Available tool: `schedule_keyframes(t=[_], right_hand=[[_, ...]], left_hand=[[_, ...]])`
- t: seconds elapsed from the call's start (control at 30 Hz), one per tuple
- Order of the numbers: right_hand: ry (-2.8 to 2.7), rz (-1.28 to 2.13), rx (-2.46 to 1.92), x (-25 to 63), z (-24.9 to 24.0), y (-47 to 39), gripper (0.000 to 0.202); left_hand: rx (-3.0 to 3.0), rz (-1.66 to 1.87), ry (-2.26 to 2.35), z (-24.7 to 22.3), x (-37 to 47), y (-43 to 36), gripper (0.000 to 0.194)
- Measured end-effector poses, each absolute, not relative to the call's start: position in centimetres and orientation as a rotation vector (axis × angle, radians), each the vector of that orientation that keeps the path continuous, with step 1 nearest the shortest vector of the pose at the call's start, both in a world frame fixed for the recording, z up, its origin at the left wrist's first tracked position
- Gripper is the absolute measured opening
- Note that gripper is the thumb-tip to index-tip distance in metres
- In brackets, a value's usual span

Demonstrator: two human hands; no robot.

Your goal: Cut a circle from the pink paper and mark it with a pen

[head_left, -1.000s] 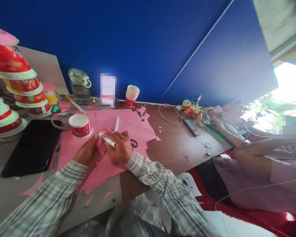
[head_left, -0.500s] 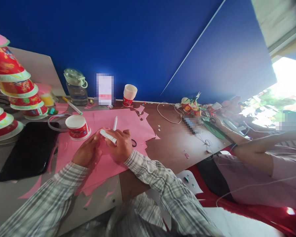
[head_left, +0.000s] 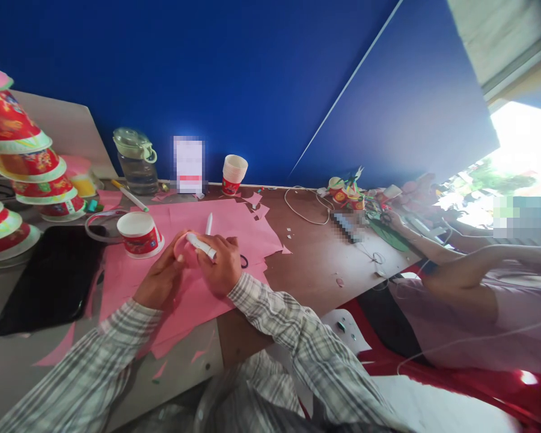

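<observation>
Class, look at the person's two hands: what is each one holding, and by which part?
The right hand holds a white glue stick around its lower body. The left hand pinches the edge of a small pink paper piece between its fingers.

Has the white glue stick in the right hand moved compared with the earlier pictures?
Yes. The white glue stick has risen slightly, away from the person, toward the pen lying on the pink paper; the right hand grips it.
</observation>
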State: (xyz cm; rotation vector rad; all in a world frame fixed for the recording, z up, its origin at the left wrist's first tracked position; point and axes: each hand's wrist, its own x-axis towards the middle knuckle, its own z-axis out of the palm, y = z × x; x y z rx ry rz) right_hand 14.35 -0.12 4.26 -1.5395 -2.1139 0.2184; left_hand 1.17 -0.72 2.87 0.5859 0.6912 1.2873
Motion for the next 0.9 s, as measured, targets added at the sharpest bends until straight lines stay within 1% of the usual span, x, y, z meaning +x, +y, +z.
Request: schedule_keyframes(t=[0.07, 0.13, 0.27, 0.33, 0.57, 0.9], right_hand=[[-2.165, 0.205, -1.503, 14.4, 4.2, -0.3, 0.035], [-2.22, 0.194, -1.44, 14.4, 4.0, -0.6, 0.036], [-2.31, 0.169, -1.336, 14.3, 3.6, -0.9, 0.036], [-2.318, 0.176, -1.357, 14.2, 3.5, -1.0, 0.037], [-2.152, 0.209, -1.424, 14.2, 4.0, -1.0, 0.034], [-1.925, 0.168, -1.237, 14.7, 3.5, -0.6, 0.025]], left_hand=[[0.603, 1.328, 0.602, 3.4, 1.4, -0.8, 0.051], [0.562, 1.293, 0.527, 3.7, 1.2, -0.8, 0.048], [0.422, 1.179, 0.523, 4.0, 0.5, -0.5, 0.062], [0.407, 1.184, 0.529, 3.8, 0.4, -0.4, 0.063], [0.487, 1.293, 0.541, 4.1, 1.1, -1.0, 0.057], [0.545, 1.297, 0.429, 4.2, 1.2, -1.0, 0.062]])
